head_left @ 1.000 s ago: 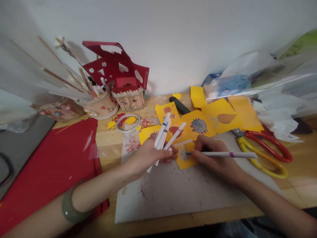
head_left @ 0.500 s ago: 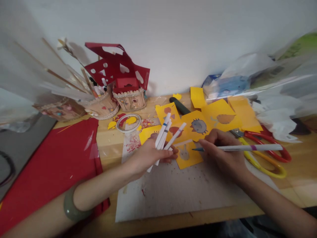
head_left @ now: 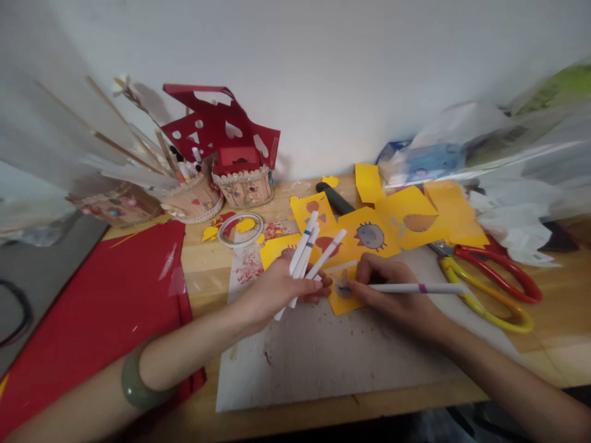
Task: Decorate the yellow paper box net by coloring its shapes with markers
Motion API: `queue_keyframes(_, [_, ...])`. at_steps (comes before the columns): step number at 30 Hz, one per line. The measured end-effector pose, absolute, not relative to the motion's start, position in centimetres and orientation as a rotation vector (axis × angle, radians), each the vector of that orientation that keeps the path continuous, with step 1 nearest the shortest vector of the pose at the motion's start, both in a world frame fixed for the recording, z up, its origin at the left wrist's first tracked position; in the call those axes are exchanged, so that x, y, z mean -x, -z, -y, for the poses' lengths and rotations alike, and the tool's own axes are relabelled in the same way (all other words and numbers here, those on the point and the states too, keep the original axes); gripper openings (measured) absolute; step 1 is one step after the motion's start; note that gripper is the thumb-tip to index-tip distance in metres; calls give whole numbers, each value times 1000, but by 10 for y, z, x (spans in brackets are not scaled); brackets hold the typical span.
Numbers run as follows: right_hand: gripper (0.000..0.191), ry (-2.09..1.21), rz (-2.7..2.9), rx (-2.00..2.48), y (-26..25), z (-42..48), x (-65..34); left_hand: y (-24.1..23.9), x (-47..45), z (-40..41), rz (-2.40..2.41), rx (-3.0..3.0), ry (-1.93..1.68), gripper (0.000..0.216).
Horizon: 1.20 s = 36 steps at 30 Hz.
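Note:
My left hand [head_left: 289, 286] is closed around several white marker pens [head_left: 302, 252], which stick up at a slant; its fingertips lie by a small yellow card [head_left: 344, 306]. That card carries a grey drawing, partly covered by my right hand [head_left: 385, 286]. Pinched in my right hand is another white marker pen [head_left: 434, 288] with a purple band, its tip down at the grey drawing. Behind the hands lie more yellow cards: one with a grey spiky round figure [head_left: 370, 236], one with an orange leaf shape [head_left: 419, 221].
Red-and-yellow-handled scissors [head_left: 489, 307] lie at the right. A tape roll [head_left: 241, 230], decorated baskets [head_left: 243, 187] and a red cut-out sheet [head_left: 207, 126] stand behind. Red sheets [head_left: 115, 320] cover the left; plastic bags [head_left: 512, 209] crowd the back right. A white board [head_left: 323, 369] lies beneath.
My right hand has moved left with its marker pen, bringing the tip from the card's right edge onto the grey drawing. My left hand has stayed in place.

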State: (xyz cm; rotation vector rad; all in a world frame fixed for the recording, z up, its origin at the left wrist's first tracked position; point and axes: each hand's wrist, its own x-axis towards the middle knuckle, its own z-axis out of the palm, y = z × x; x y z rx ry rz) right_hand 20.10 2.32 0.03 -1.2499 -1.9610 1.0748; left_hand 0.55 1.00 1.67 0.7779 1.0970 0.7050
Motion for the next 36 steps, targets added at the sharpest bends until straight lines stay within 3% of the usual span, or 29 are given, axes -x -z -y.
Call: queue_keyframes(36, [23,-1045,1840,1237,-4,-25,-205,-17,-6,-7,-1085,-804,-709,24])
